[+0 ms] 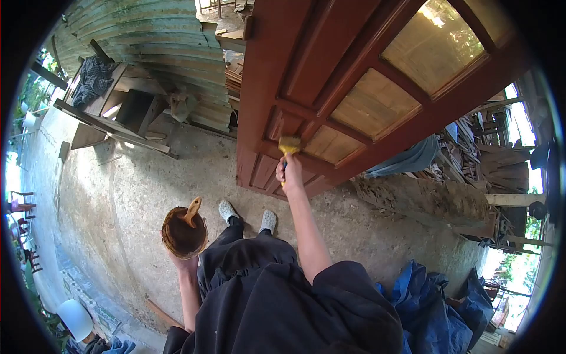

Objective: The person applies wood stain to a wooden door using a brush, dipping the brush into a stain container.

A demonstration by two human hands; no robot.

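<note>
My right hand is closed round the handle of a paintbrush, its bristles at the surface of a reddish-brown panelled door. Glass panes are set along the right part of the door. Down at the left, my left hand holds a round paint container from beneath, fingers mostly hidden by it. Dark brown stains coat its inside and rim. A second brush with a wooden handle stands in the container, its bristles out of sight.
A wooden workbench with a dark cloth stands at the left before corrugated metal sheeting. Stacked wood pieces lie at the right. A blue tarp is bunched at lower right. My feet are on the concrete floor.
</note>
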